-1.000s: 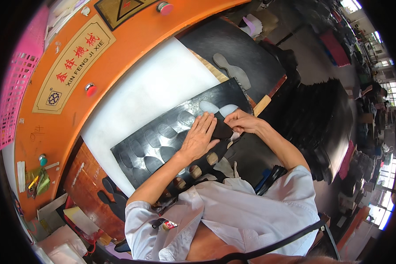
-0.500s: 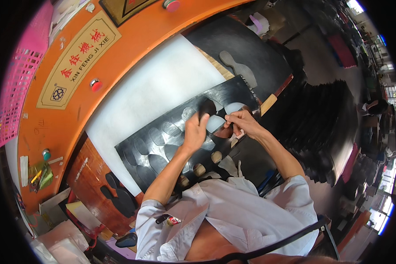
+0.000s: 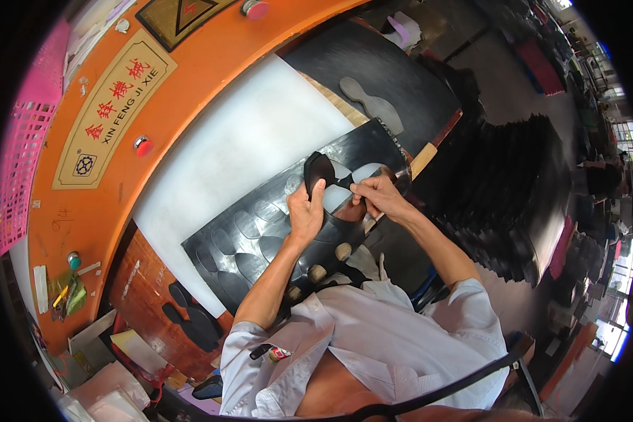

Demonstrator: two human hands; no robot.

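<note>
A black sole-shaped piece stands tilted up in my left hand, whose thumb presses against it. My right hand is closed in a pinch on a narrow dark part that reaches from that piece. Whether this is the same piece or a second one, I cannot tell. Both hands are over a glossy black sheet marked with several sole-shaped outlines. Openings in the sheet near my right hand show white underneath. Under the sheet lies a white board.
Beyond the board curves an orange machine front with a red button. A grey sole-shaped piece lies on dark material at the far right. Stacked black sheets stand to my right. Black sole pieces rest on reddish wood at left.
The black sole-shaped piece was blurred by motion and now shows larger and sharper in my left hand. A narrow dark part now shows between my hands. The whole view has shifted slightly.
</note>
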